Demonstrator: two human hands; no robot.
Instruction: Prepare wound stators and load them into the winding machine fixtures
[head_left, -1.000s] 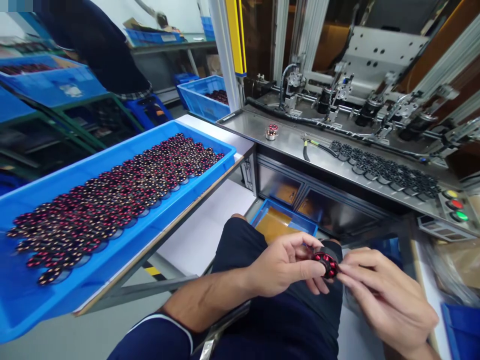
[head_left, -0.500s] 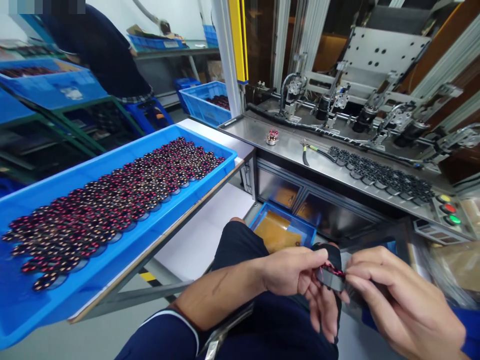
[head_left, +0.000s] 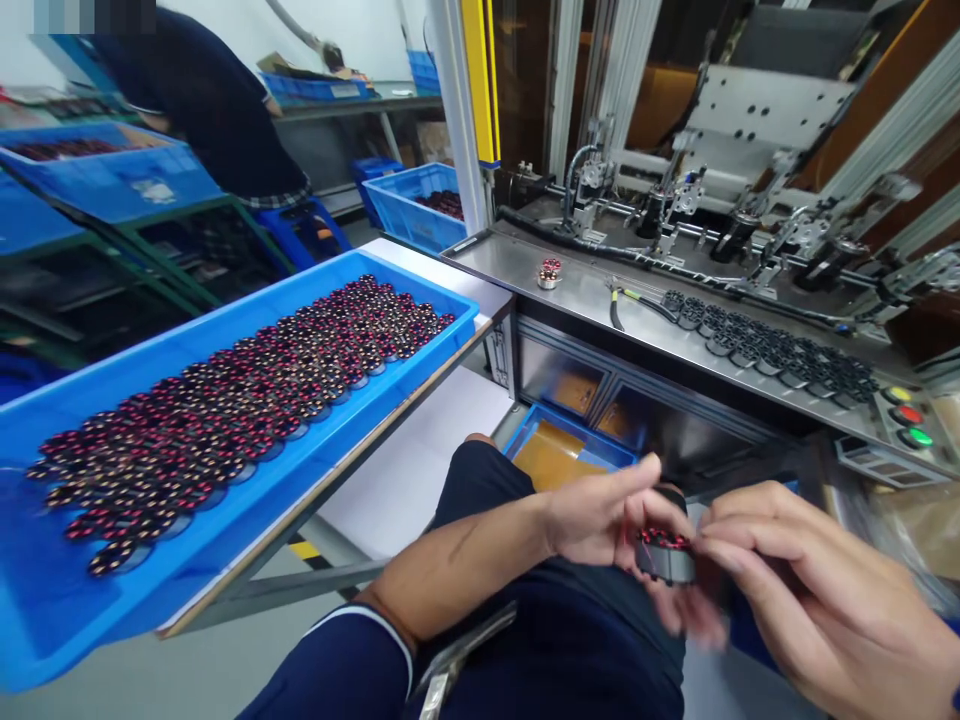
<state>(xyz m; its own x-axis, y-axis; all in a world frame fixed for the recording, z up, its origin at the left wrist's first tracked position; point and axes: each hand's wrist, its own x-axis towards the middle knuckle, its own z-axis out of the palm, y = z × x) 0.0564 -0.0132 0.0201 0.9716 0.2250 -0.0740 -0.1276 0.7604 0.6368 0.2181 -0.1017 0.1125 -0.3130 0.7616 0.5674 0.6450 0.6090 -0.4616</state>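
Observation:
A motor stator (head_left: 666, 556) with a grey ring-shaped core and red copper windings is held over my lap. My left hand (head_left: 600, 515) cradles it from the left, its fingers bent around the back and underneath and its thumb raised off it. The lower fingers of that hand are blurred. At the stator's right edge, my right hand (head_left: 795, 570) pinches with thumb and forefinger; whether it grips the rim or a wire end there is hidden. A thin red wire hangs at the stator's left side.
Left, a blue tray (head_left: 247, 530) holds rows of wound stators (head_left: 255, 390). On the machine's metal ledge (head_left: 585, 310) sit stacked stators (head_left: 550, 274), cutting pliers (head_left: 616, 308), black cores (head_left: 772, 345) and push buttons (head_left: 911, 415). Below stands a blue bin (head_left: 525, 425). A co-worker (head_left: 217, 110) sits behind.
My left thumb has lifted off the stator, and the left fingers have shifted around it. The stator has turned slightly, showing more of its side. My right hand keeps its pinch.

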